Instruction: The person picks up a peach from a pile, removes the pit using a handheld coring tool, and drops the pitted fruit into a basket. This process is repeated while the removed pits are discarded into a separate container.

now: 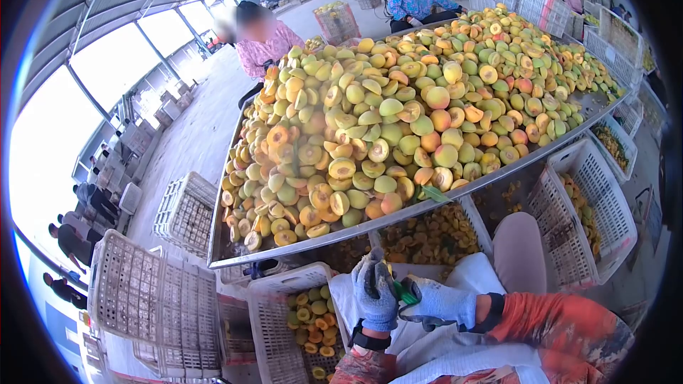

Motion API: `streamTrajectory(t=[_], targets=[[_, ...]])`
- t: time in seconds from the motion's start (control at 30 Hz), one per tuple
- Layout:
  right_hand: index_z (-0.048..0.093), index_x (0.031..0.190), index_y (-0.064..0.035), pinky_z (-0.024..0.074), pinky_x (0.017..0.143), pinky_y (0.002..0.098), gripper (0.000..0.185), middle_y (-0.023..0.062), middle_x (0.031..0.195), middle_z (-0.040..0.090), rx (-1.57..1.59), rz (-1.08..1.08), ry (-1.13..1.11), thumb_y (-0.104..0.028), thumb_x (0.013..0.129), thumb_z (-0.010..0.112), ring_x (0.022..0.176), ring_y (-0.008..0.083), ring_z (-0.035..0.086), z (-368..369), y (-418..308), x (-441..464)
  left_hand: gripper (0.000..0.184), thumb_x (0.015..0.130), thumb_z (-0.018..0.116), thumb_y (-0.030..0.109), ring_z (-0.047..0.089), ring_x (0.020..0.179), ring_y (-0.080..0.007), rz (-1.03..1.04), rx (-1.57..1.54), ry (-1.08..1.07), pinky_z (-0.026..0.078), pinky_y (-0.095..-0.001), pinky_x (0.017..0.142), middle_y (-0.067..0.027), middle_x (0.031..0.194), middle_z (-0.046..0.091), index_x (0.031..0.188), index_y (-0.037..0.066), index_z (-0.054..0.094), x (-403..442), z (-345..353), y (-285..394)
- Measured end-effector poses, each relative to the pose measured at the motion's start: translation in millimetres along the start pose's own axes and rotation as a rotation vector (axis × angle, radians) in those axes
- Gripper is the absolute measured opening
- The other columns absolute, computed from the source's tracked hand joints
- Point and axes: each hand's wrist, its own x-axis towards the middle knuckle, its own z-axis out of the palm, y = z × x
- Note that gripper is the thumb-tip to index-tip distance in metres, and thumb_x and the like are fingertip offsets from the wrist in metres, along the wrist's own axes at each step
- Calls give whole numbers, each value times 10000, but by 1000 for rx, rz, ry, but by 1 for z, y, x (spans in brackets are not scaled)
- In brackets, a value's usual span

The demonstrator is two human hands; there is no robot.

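Observation:
My gloved left hand [376, 293] is raised with its fingers closed in front of the table's near edge. A small bit of yellow shows by its fingertips, but what it holds is mostly hidden. Beside it, almost touching, my gloved right hand [437, 304] is closed around a green-handled tool [405, 292]; the tool's working end cannot be made out. Just beyond both hands, a metal-rimmed table [334, 233] bears a large heap of halved and whole peaches [384, 128], green, yellow and orange, some with brown centres.
A white crate [267, 327] with peach halves [313, 320] stands left of my legs. Below the table rim lies a bin of dark yellow scraps [434, 235]. More crates [153, 299] stack at left and a crate [605, 206] stands at right. Two people [267, 39] sit across the table.

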Motion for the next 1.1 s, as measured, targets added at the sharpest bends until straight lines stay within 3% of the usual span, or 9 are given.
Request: streamTrajectory(t=[0.13, 0.23, 0.53, 0.6, 0.63, 0.87, 1.0, 1.07, 1.1], targets=[[465, 999, -47, 385, 374, 271, 277, 45, 603, 498, -49, 1, -36, -196, 795, 579, 430, 129, 492, 3, -3, -1, 225, 896, 507, 122, 569, 872, -184, 37, -190, -78, 463, -271, 757, -114, 1029, 584, 1069, -15, 549, 4, -3, -8], [501, 999, -78, 349, 362, 276, 224, 19, 522, 458, -240, -88, 40, -155, 791, 532, 396, 131, 445, 6, 10, 4, 375, 910, 455, 291, 553, 699, -142, -335, -434, -93, 452, -264, 644, -92, 776, 609, 980, -50, 596, 2, -3, 3], [440, 1126, -77, 371, 367, 272, 385, 30, 590, 482, -13, -81, -156, -145, 769, 565, 399, 133, 440, -7, 16, 9, 315, 872, 506, 206, 584, 699, -123, -382, -597, -271, 466, -240, 614, -100, 866, 643, 1003, -61, 611, 16, -10, 0], [446, 1118, -48, 439, 386, 267, 439, 17, 742, 536, -323, -2, -86, -155, 756, 671, 480, 100, 488, -13, 7, 8, 288, 861, 504, 166, 588, 719, -127, -214, -173, -385, 463, -240, 619, -103, 879, 647, 1008, -57, 611, 21, -13, 9], [446, 1118, -48, 439, 386, 267, 439, 17, 742, 536, -319, 1, -83, -155, 756, 671, 480, 100, 488, -15, 12, 9, 303, 877, 509, 188, 570, 718, -114, -444, -616, -235, 455, -241, 621, -82, 872, 641, 1035, -54, 598, 13, -2, 2], [521, 1077, -98, 397, 420, 198, 373, -18, 693, 497, 414, 86, -424, -187, 755, 688, 495, 69, 445, -35, 20, 7, 225, 899, 526, 113, 574, 801, -96, -164, -520, -241, 454, -209, 655, -81, 1017, 619, 1075, -14, 585, 13, 0, 3], [503, 1063, -96, 328, 380, 234, 310, -34, 617, 463, 332, 43, -241, -183, 785, 609, 419, 79, 390, -33, 40, 14, 189, 866, 564, 67, 571, 826, -98, -484, -659, -217, 453, -208, 664, -66, 1002, 621, 1035, -11, 595, 17, 17, 16], [529, 1017, -77, 413, 414, 234, 353, -4, 602, 498, -763, -430, 513, -229, 752, 706, 442, 101, 472, -24, 65, 21, 172, 846, 576, 44, 577, 843, -113, -488, -475, -194, 464, -225, 705, -73, 1001, 622, 1006, -14, 606, 11, 38, -9], [524, 962, -60, 410, 388, 245, 311, 5, 559, 483, -296, -51, 158, -204, 751, 702, 411, 112, 471, -29, 41, 11, 169, 833, 584, 32, 586, 844, -128, -303, -397, -183, 470, -242, 749, -91, 971, 629, 990, -25, 611, 9, 45, -17]])
